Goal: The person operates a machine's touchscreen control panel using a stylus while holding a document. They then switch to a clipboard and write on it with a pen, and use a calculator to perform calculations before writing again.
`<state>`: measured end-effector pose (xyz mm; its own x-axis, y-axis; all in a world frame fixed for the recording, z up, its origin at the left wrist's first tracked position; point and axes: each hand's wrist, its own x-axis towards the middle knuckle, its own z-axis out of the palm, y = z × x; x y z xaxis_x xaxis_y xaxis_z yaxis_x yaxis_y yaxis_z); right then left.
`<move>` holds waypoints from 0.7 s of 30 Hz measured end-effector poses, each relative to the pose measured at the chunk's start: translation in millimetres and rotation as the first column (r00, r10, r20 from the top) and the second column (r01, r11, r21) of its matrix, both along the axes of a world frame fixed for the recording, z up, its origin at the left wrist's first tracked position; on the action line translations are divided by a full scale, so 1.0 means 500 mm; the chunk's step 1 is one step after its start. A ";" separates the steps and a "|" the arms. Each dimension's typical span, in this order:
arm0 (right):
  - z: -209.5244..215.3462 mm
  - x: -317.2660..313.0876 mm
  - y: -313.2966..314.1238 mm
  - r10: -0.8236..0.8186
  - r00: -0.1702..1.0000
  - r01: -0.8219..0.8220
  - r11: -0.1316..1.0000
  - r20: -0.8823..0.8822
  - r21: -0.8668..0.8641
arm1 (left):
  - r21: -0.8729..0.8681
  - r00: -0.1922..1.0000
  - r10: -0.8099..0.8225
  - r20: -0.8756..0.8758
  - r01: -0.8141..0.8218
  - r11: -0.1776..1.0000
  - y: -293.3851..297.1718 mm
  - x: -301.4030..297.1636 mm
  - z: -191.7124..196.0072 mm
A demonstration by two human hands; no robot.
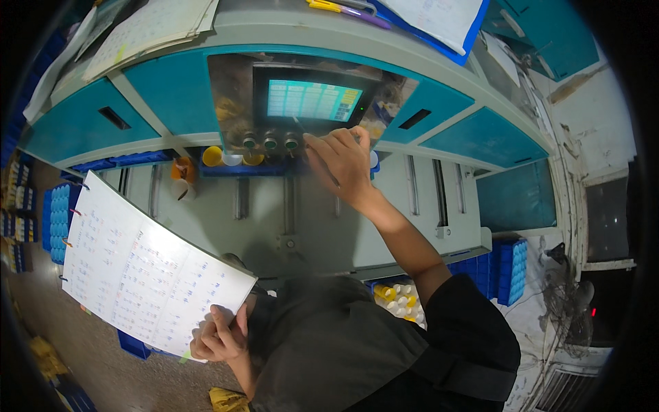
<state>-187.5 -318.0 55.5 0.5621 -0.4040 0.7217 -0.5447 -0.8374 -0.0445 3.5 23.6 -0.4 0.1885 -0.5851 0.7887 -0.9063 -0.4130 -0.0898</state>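
Observation:
At the lower left, my left hand point(221, 338) grips a ring-bound notebook point(154, 268) by its near right corner. Its white pages carry handwritten columns, and the binding rings run down its left edge. My right hand point(341, 159) is raised before the machine's control panel, fingers bent around a thin pen-like stick point(334, 180). One end of the stick points up at the lower edge of the lit touch screen point(312, 100); whether it touches the glass I cannot tell. Left of that hand, round push buttons point(270, 143) sit under the screen.
Papers point(151, 31) and a blue clipboard point(439, 27) lie on the machine's top. Beneath the panel, a blue tray point(244, 169) holds yellow and white round pieces. An orange container point(182, 170) stands nearby. Blue crates point(504, 271) are stacked at right, beside a fan point(573, 302).

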 end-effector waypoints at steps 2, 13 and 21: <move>0.003 0.000 0.002 -0.025 1.000 0.025 0.999 0.003 -0.025 | 0.001 1.000 0.009 0.001 -0.009 1.000 -0.001 0.000 -0.001; 0.031 -0.012 -0.002 -0.091 0.993 0.094 0.995 0.075 -0.044 | 0.015 1.000 0.009 0.008 -0.009 1.000 0.000 -0.001 0.003; 0.052 -0.052 -0.009 -0.217 0.964 0.238 0.963 0.156 -0.128 | 0.014 1.000 0.021 -0.011 -0.021 1.000 -0.002 -0.003 0.001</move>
